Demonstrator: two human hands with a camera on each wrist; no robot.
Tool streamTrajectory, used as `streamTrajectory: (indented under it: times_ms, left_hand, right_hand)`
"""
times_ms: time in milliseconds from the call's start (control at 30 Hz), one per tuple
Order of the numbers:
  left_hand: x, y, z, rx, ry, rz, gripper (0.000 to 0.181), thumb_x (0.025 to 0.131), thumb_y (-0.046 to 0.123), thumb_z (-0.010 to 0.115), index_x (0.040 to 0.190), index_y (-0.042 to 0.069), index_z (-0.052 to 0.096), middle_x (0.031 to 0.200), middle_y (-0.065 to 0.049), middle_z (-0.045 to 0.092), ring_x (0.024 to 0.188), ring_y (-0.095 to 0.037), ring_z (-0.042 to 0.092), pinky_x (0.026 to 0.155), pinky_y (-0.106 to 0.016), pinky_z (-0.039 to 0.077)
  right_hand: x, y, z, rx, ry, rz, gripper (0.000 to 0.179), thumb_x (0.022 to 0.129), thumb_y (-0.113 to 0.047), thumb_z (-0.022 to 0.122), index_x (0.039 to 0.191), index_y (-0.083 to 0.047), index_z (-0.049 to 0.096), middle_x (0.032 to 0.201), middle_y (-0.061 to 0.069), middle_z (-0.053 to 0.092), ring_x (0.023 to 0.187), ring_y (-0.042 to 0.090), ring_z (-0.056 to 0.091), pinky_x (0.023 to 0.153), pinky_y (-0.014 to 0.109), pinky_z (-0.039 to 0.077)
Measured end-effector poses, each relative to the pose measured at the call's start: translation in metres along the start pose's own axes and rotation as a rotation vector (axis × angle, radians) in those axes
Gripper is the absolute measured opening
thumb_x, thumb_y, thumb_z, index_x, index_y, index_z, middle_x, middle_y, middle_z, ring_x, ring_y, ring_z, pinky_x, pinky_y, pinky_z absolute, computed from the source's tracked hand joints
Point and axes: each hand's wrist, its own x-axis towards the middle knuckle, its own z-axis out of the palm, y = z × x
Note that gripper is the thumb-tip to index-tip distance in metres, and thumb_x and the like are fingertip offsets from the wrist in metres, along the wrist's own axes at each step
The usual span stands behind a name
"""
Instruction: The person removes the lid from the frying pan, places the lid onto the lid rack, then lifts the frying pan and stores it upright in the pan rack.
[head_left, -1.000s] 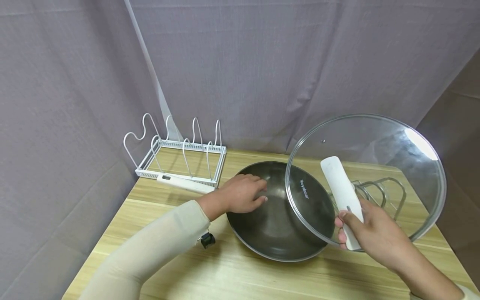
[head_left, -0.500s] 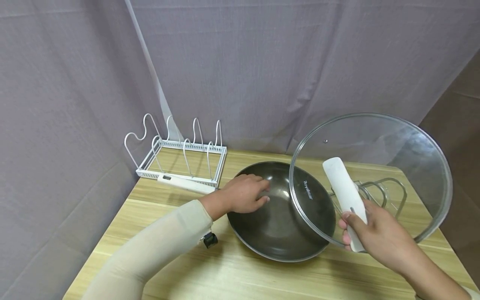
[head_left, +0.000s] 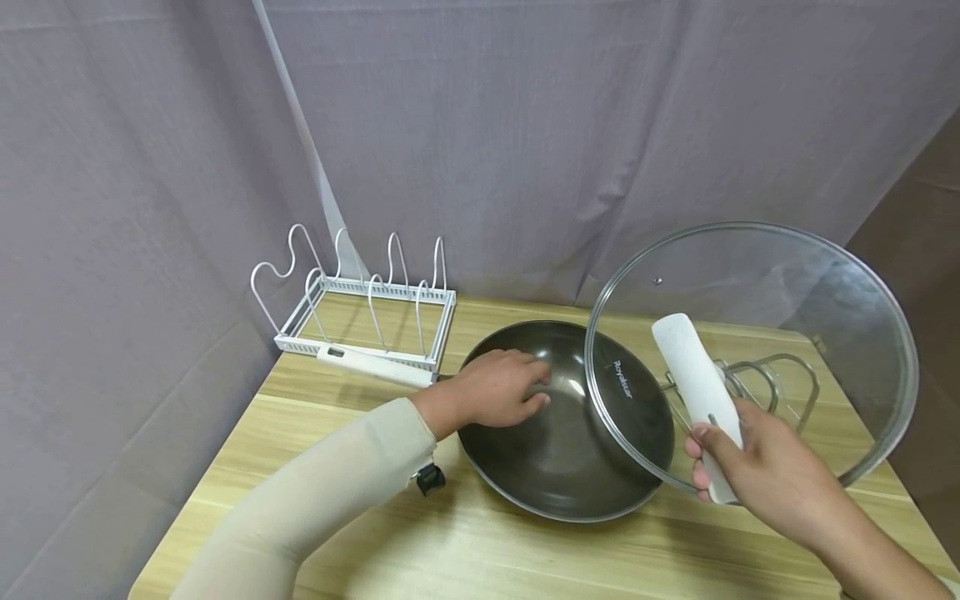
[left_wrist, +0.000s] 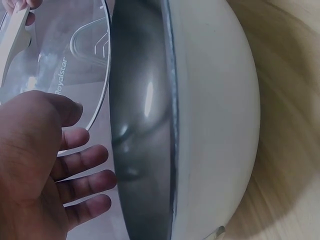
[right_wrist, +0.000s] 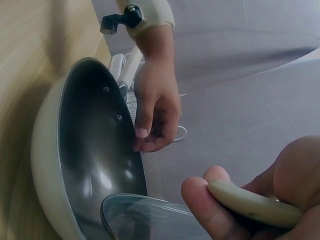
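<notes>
A dark wok (head_left: 555, 467) with a cream outside and a long white handle (head_left: 375, 365) sits in the middle of the table. Above its left side hovers my left hand (head_left: 501, 387), fingers loosely bent and holding nothing, as the left wrist view also shows. My right hand (head_left: 780, 475) grips the white handle (head_left: 697, 375) of a large round glass lid (head_left: 795, 283). The lid is held up and tilted, right of the wok and overlapping its right rim in the head view. In the right wrist view, fingers (right_wrist: 200, 195) wrap the lid's handle.
A white wire rack (head_left: 367, 325) stands at the back left, with the wok's handle end in front of it. Seen through the glass, a grey metal rack (head_left: 780, 375) stands on the right of the table. Grey curtains (head_left: 480, 150) hang behind the wooden table (head_left: 450, 550).
My right hand has moved slightly to the right with the lid. The left hand has drifted a little to the right above the wok. The wok stays in place.
</notes>
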Motion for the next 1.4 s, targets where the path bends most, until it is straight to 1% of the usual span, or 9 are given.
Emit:
streamTrajectory:
  times_ms: [267, 600, 900, 1133, 1267, 1400]
  left_hand:
    - [0.006, 0.003, 0.004, 0.005, -0.017, -0.013, 0.029, 0.103, 0.042, 0.057, 0.122, 0.021, 0.063, 0.118, 0.005, 0.066, 0.111, -0.016, 0.063, 0.096, -0.034, 0.049]
    - [0.010, 0.007, 0.001, 0.017, -0.021, -0.004, 0.027, 0.103, 0.040, 0.057, 0.121, 0.021, 0.063, 0.119, 0.005, 0.066, 0.113, -0.016, 0.063, 0.096, -0.033, 0.049]
    - [0.017, 0.012, 0.003, 0.020, -0.031, 0.006, 0.028, 0.103, 0.040, 0.056, 0.123, 0.021, 0.062, 0.115, 0.007, 0.066, 0.106, -0.015, 0.065, 0.091, -0.032, 0.051]
    - [0.019, 0.015, 0.005, 0.012, -0.053, -0.007, 0.029, 0.103, 0.041, 0.056, 0.124, 0.021, 0.062, 0.110, 0.007, 0.064, 0.101, -0.014, 0.064, 0.090, -0.032, 0.051]
    - [0.021, 0.016, 0.007, 0.012, -0.056, -0.006, 0.030, 0.103, 0.041, 0.056, 0.125, 0.022, 0.061, 0.113, 0.007, 0.064, 0.104, -0.013, 0.064, 0.093, -0.031, 0.050]
    - [0.022, 0.018, 0.007, 0.009, -0.048, 0.005, 0.031, 0.103, 0.042, 0.056, 0.126, 0.021, 0.061, 0.115, 0.007, 0.064, 0.106, -0.012, 0.063, 0.095, -0.031, 0.049]
  right_hand:
    - [0.002, 0.000, -0.002, -0.014, 0.006, 0.001, 0.033, 0.111, -0.026, 0.046, 0.115, 0.006, 0.051, 0.081, 0.009, 0.067, 0.064, 0.020, 0.068, 0.056, 0.033, 0.055]
    - [0.002, 0.000, -0.005, -0.077, 0.023, -0.007, 0.030, 0.111, -0.027, 0.046, 0.110, 0.002, 0.054, 0.076, 0.005, 0.066, 0.063, 0.018, 0.066, 0.055, 0.031, 0.051]
    - [0.001, 0.001, -0.006, -0.103, 0.030, -0.014, 0.029, 0.111, -0.026, 0.045, 0.109, 0.002, 0.054, 0.075, 0.004, 0.065, 0.062, 0.017, 0.064, 0.054, 0.031, 0.049]
    - [0.001, 0.001, -0.008, -0.130, 0.043, -0.018, 0.028, 0.111, -0.025, 0.046, 0.109, 0.001, 0.055, 0.074, 0.002, 0.066, 0.062, 0.016, 0.064, 0.054, 0.030, 0.048]
    - [0.000, 0.001, -0.010, -0.148, 0.041, -0.004, 0.029, 0.111, -0.027, 0.045, 0.110, 0.000, 0.055, 0.073, 0.002, 0.066, 0.062, 0.016, 0.063, 0.055, 0.030, 0.047]
    - [-0.001, 0.001, -0.011, -0.144, 0.044, -0.001, 0.029, 0.111, -0.028, 0.045, 0.111, 0.000, 0.054, 0.074, 0.003, 0.066, 0.062, 0.016, 0.064, 0.055, 0.030, 0.048]
